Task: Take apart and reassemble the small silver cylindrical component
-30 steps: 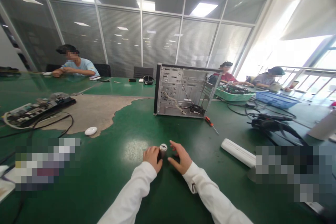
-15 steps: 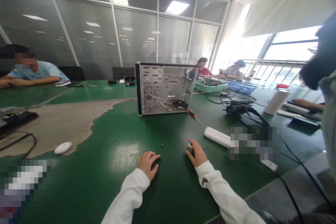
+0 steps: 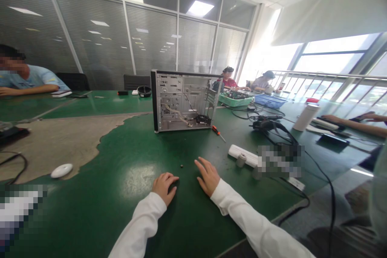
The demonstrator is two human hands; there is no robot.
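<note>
My left hand [image 3: 165, 187] rests on the green table [image 3: 145, 221], thumb apart from its curved fingers, holding nothing. My right hand [image 3: 208, 176] is held over the table with its fingers spread and nothing in them. Between the two, slightly farther off, lies a tiny dark piece [image 3: 182, 166], too small to name; neither hand touches it. A small grey cylinder [image 3: 241, 160] stands right of my right hand, close to a white power strip [image 3: 234, 151]. Beyond both hands stands an open computer case [image 3: 198, 84], with loose cables and a dark part inside.
An orange-handled screwdriver [image 3: 215, 130] lies by the case's right corner. Farther right are black headgear with cables [image 3: 270, 125], a white bottle [image 3: 306, 117], and green [image 3: 236, 100] and blue [image 3: 270, 101] baskets. A white oval object [image 3: 62, 170] sits left. Other people sit around the table.
My right hand has let go of the grey cylinder, which now stands by the power strip, and has moved left with fingers spread. My left hand stays in place; the view has turned slightly right.
</note>
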